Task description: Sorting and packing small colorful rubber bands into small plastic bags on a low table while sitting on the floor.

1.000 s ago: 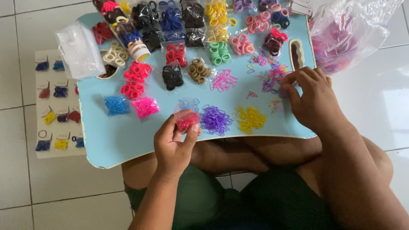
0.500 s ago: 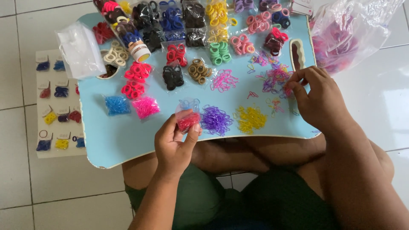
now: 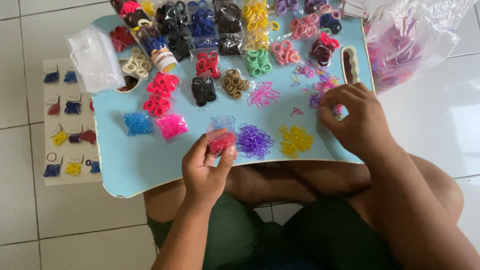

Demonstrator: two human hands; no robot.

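Observation:
My left hand (image 3: 205, 170) holds a small clear bag of red rubber bands (image 3: 220, 141) at the near edge of the light blue lap table (image 3: 135, 165). My right hand (image 3: 355, 120) rests on the table's right side, fingertips pinching at a loose scatter of mixed-colour small bands (image 3: 320, 87). Between the hands lie a purple band pile (image 3: 254, 141) and a yellow band pile (image 3: 295, 140). A pink loose pile (image 3: 263, 94) sits farther back.
Small bags of blue bands (image 3: 136, 123) and pink bands (image 3: 171, 125) lie left of my left hand. Several packets of coloured hair ties fill the table's far half. A large clear plastic bag (image 3: 405, 40) lies at right, a card of bands (image 3: 67, 120) on the floor at left.
My right hand has shifted left and back over the mixed-colour scatter, fingers curling in to pinch. My left hand with the red bag has stayed put.

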